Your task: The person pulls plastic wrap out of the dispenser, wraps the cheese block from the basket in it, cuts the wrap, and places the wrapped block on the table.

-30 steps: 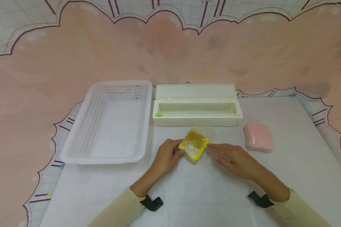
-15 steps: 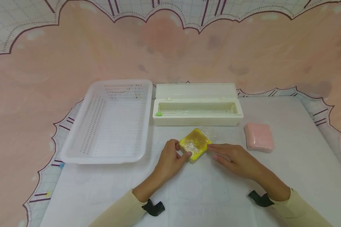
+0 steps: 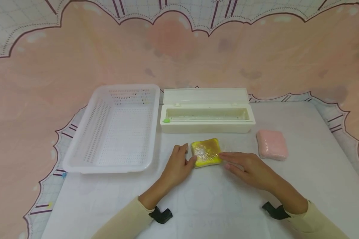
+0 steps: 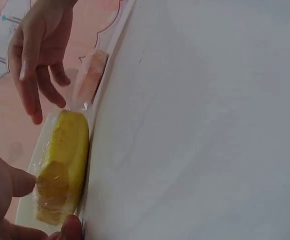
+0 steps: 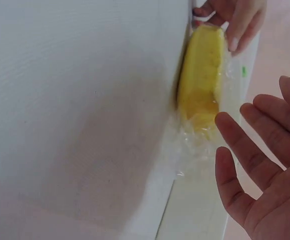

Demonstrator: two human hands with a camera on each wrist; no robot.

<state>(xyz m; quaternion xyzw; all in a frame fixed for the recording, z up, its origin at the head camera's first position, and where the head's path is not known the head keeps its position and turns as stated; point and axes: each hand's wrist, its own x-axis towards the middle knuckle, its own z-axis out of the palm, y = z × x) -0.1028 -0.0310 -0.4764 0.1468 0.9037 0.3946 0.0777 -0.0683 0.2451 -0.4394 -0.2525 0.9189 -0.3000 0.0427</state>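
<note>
A square block (image 3: 206, 152), yellow at its edges with a brown top like toast, lies on the table in the head view, wrapped in clear film. Loose film sticks out at its right. At its left edge is my left hand (image 3: 177, 166), thumb tip at the near left corner, index finger raised apart from the block. My right hand (image 3: 248, 169) lies along the other side, fingers straight, fingertips at the block's right edge. Both wrist views show the wrapped block (image 4: 67, 160) between the hands; in the right wrist view the right hand's fingers (image 5: 252, 150) are extended and spread.
Behind the block stands a long white cling film box (image 3: 207, 128), lid raised, with a green slider (image 3: 166, 120) on its front rail. A white perforated basket (image 3: 110, 167) is at the left. To the right lies a pink wrapped square block (image 3: 272, 145).
The yellow block has turned clockwise, from cornerwise to nearly square with the box. My left index finger has come away from its edge. The right hand has hardly moved.
</note>
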